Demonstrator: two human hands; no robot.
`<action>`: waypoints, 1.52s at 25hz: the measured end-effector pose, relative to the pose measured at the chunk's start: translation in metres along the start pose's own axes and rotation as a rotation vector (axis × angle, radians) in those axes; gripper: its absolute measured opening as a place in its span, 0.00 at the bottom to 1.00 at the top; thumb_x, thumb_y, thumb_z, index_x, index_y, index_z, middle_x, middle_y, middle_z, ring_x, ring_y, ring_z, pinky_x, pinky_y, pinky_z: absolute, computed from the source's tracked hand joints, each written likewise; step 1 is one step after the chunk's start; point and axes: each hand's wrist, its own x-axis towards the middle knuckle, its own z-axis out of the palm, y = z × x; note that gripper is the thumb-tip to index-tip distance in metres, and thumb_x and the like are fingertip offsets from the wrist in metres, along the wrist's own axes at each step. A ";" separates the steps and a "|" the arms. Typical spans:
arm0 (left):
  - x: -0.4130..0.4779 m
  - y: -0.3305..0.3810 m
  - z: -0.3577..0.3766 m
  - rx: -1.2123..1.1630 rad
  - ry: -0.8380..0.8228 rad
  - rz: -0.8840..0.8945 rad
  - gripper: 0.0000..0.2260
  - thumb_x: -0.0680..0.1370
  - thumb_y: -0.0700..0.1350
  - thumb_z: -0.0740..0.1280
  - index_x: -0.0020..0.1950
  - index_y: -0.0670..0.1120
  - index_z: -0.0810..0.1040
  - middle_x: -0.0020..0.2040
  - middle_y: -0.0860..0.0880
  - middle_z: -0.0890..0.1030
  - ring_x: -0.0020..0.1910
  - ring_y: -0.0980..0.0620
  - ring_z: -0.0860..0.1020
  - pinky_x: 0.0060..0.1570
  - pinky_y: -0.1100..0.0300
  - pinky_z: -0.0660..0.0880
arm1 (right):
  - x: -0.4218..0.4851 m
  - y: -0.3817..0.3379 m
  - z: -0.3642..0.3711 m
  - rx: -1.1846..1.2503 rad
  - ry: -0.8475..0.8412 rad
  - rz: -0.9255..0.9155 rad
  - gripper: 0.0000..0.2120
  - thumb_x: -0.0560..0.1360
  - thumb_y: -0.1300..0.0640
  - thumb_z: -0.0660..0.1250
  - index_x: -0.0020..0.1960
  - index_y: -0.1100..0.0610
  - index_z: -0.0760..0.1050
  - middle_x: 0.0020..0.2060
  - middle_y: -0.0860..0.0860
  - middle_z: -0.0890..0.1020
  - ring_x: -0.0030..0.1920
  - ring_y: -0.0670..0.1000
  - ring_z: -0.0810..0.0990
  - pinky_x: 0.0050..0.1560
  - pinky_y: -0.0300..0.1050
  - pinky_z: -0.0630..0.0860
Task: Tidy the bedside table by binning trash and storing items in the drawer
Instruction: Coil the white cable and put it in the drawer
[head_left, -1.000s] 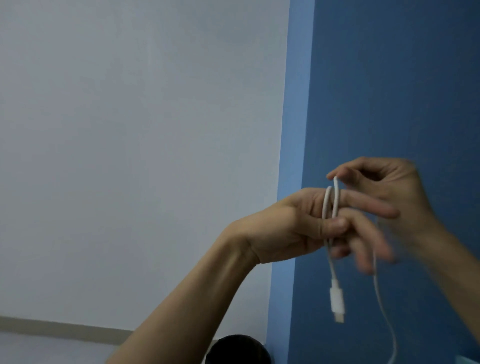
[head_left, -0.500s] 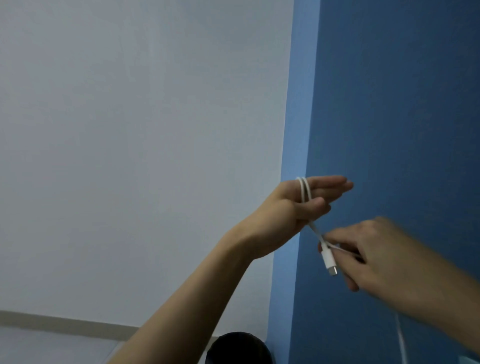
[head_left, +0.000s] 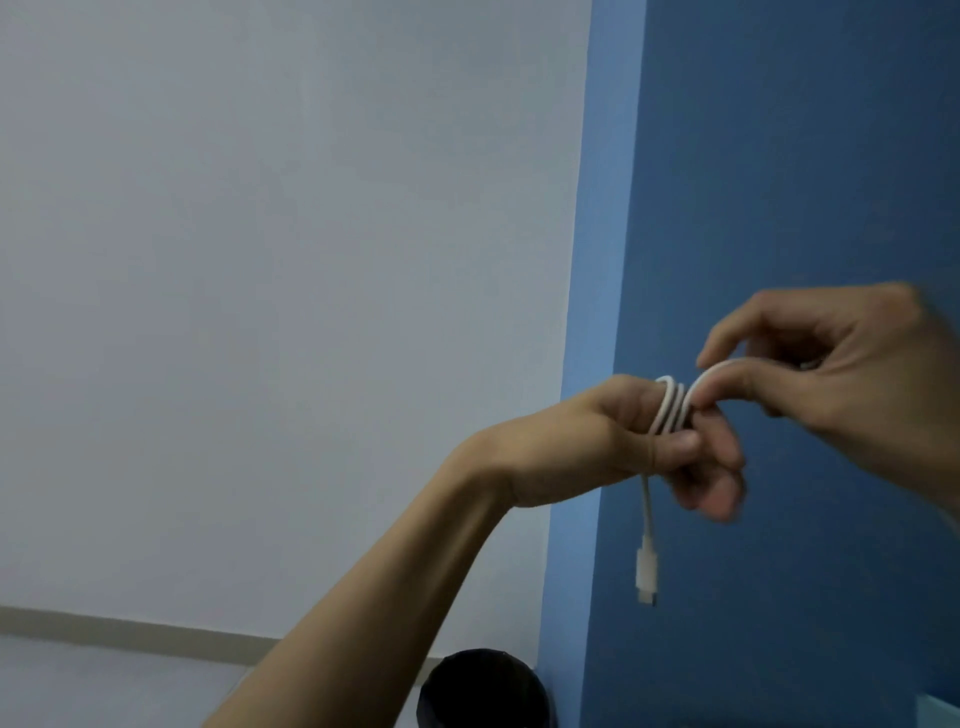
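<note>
Wound around the closed-together fingers of the left hand (head_left: 618, 441), the white cable (head_left: 672, 408) is pinched just above them by the right hand (head_left: 857, 374); slack could slide loops off the fingertips, dragged by the plug (head_left: 647, 569) dangling beneath.

Home room: blue wall (head_left: 779, 156), white wall (head_left: 260, 260), black bin (head_left: 483, 691).

We look through one head-worn wide-angle camera, facing the corner of a pale grey wall (head_left: 270, 270) and a deep blue wall (head_left: 789, 156) — close to the left hand (head_left: 587, 447) and right hand (head_left: 862, 374).
</note>
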 end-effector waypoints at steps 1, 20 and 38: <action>0.000 0.001 0.001 -0.042 -0.017 0.029 0.11 0.77 0.31 0.52 0.49 0.39 0.72 0.48 0.34 0.78 0.54 0.36 0.77 0.61 0.48 0.72 | 0.003 0.002 0.000 0.054 0.003 0.017 0.08 0.60 0.50 0.76 0.36 0.50 0.80 0.24 0.54 0.76 0.22 0.50 0.71 0.23 0.34 0.67; 0.000 0.006 0.017 -0.327 0.034 0.168 0.24 0.74 0.23 0.49 0.71 0.28 0.54 0.69 0.22 0.56 0.67 0.29 0.60 0.58 0.59 0.74 | -0.002 0.030 0.033 0.594 -0.112 0.318 0.08 0.64 0.51 0.71 0.28 0.52 0.79 0.23 0.47 0.80 0.25 0.42 0.76 0.27 0.36 0.74; 0.000 -0.010 0.000 -0.006 0.065 0.050 0.12 0.80 0.36 0.48 0.54 0.40 0.70 0.42 0.44 0.80 0.38 0.55 0.81 0.50 0.60 0.76 | -0.005 0.004 0.008 -0.079 -0.030 -0.089 0.05 0.65 0.50 0.69 0.31 0.47 0.79 0.31 0.43 0.81 0.25 0.43 0.76 0.23 0.29 0.66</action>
